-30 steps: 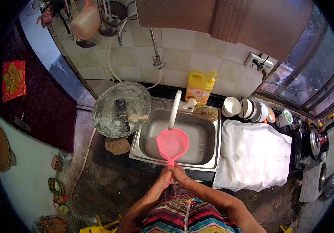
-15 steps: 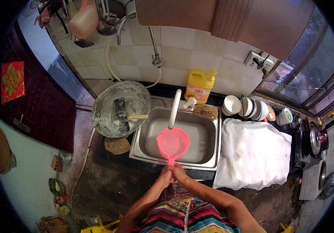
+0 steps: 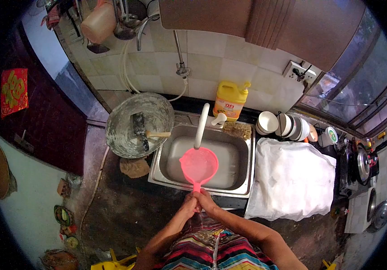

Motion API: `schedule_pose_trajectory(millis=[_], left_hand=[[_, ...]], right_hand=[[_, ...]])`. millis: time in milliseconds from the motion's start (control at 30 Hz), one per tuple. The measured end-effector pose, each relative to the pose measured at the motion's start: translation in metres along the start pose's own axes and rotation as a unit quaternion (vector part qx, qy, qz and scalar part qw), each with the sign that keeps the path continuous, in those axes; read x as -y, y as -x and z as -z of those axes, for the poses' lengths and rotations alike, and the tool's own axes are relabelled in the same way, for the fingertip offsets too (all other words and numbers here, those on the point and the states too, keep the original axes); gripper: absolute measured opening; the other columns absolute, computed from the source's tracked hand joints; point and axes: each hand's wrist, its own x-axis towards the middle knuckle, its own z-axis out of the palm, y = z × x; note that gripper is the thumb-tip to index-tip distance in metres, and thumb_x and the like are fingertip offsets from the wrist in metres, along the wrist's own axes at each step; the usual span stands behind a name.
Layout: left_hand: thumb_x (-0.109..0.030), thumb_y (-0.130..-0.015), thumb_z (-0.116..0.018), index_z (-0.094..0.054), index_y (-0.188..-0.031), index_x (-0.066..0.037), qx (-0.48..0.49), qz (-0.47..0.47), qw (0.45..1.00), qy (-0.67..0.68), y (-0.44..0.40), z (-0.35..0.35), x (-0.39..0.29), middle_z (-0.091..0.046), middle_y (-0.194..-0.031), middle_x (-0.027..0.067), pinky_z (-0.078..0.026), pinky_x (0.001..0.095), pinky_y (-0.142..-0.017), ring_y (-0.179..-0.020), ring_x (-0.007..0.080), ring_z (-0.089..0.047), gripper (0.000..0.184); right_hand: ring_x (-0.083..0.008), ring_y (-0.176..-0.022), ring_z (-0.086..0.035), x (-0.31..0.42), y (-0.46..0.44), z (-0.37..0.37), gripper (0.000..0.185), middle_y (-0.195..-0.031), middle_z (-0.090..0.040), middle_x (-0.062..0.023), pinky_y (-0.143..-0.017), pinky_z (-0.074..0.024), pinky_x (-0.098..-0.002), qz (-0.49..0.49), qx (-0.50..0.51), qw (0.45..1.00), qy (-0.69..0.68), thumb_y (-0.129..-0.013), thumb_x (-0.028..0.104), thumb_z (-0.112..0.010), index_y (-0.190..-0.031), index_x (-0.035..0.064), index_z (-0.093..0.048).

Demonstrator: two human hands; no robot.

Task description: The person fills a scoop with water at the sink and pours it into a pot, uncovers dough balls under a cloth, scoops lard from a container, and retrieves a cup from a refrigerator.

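Dipper (image 3: 199, 166) sits below the tap (image 3: 201, 126), over the sink (image 3: 236, 162); your left hand (image 3: 189, 204) and right hand (image 3: 207, 201) both wrap around its handle (image 3: 196, 186).

Dark counter (image 3: 229, 201) beneath white cloth (image 3: 292, 177) and yellow bottle (image 3: 230, 100)

A pink dipper (image 3: 199, 165), round-bowled and open at the top, sits over the left middle of the sink (image 3: 252, 167), just below the tip of the white faucet (image 3: 202, 123). A small spout juts from its left rim; its handle points to the near side, gripped in both hands (image 3: 189, 204).
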Motion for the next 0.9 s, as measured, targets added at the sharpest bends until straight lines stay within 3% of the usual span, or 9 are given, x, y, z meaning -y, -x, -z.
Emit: schedule_pose_trajectory(millis=[233, 333, 633, 833, 900], left_hand=[[-0.027, -0.089, -0.037, -0.053, -0.08, -0.012, -0.013, -0.012, 1.0, 0.001, 0.006, -0.007, -0.005, -0.044, -0.051, -0.0009, -0.026, 0.0252, -0.033, -0.037, 0.0114, -0.039, 0.024], [-0.021, -0.087, -0.043, -0.055, -0.083, -0.01, -0.003, -0.008, 0.999, 0.044, 0.01, -0.008, -0.008, -0.045, -0.05, 0.0011, -0.029, 0.0265, -0.032, -0.036, 0.0127, -0.042, 0.017], [-0.021, -0.088, -0.043, -0.055, -0.083, -0.01, 0.003, -0.014, 0.999, 0.036, 0.014, -0.013, -0.011, -0.046, -0.051, 0.0019, -0.031, 0.0268, -0.032, -0.036, 0.0131, -0.042, 0.017], [-0.013, -0.083, -0.049, -0.049, -0.075, -0.009, 0.008, -0.021, 0.999, 0.032, 0.019, -0.016, -0.017, -0.04, -0.049, -0.0006, -0.031, 0.0265, -0.032, -0.034, 0.0117, -0.038, 0.008], [-0.01, -0.08, -0.051, -0.045, -0.072, -0.01, 0.05, -0.032, 0.997, 0.04, 0.022, -0.015, -0.022, -0.039, -0.049, -0.0012, -0.03, 0.026, -0.032, -0.034, 0.0107, -0.037, 0.011]], right_hand=[[-0.0113, -0.049, -0.051, 0.012, 0.009, 0.0, 0.027, -0.07, -0.055, -0.0048, -0.04, -0.039, -0.0232, -0.002, 0.029, 1.0, 0.012, -0.081, 0.023, -0.052, -0.097, 0.0005, -0.052], [-0.0136, -0.047, -0.051, 0.015, 0.011, -0.001, 0.027, -0.065, -0.056, -0.0059, -0.039, -0.0398, -0.0272, -0.008, 0.016, 1.0, 0.009, -0.081, 0.025, -0.054, -0.093, 0.0007, -0.052], [-0.0134, -0.048, -0.052, 0.023, 0.016, 0.001, 0.029, -0.067, -0.057, -0.0068, -0.039, -0.0401, -0.0261, -0.002, 0.02, 1.0, 0.02, -0.081, 0.025, -0.054, -0.095, -0.0004, -0.053], [-0.017, -0.064, -0.057, 0.018, 0.01, 0.014, 0.033, -0.077, -0.059, -0.0058, -0.057, -0.0476, -0.0317, -0.005, 0.055, 0.998, 0.039, -0.083, 0.029, -0.055, -0.096, -0.0008, -0.053], [-0.0162, -0.058, -0.057, 0.025, 0.007, 0.026, 0.035, -0.075, -0.059, -0.0069, -0.052, -0.0469, -0.0284, 0.042, 0.085, 0.994, 0.045, -0.088, 0.032, -0.048, -0.095, -0.0017, -0.054]])
